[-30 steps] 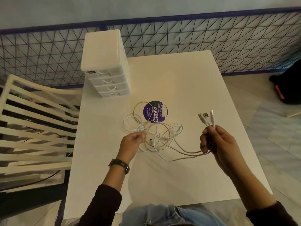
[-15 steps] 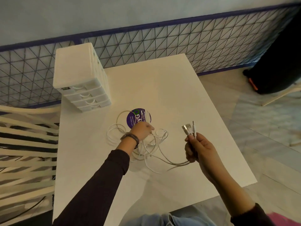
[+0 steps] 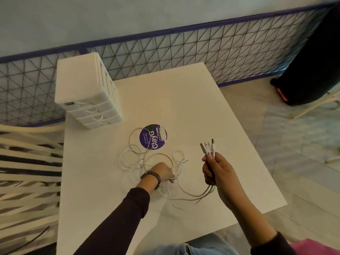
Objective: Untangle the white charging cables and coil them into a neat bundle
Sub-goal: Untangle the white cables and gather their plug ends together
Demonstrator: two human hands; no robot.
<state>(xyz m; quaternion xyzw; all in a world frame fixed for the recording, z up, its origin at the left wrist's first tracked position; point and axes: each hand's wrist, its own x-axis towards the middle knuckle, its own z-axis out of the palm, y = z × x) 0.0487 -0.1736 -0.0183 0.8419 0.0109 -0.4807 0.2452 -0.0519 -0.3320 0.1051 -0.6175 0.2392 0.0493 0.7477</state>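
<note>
With right hand (image 3: 219, 173) clenching the plugs (image 3: 207, 148), draw the strand (image 3: 174, 178) your left hand (image 3: 162, 172) pinches slowly clear of the cables (image 3: 145, 159).

A drawer box (image 3: 82, 89) sits on the table's (image 3: 202, 107) far left corner. A sticker (image 3: 152, 138) lies in the middle, with the cables (image 3: 132, 159) just in front. The left hand (image 3: 162, 172) is in the cables, the right hand (image 3: 217, 172) to their right. A fence (image 3: 202, 52) stands behind.
</note>
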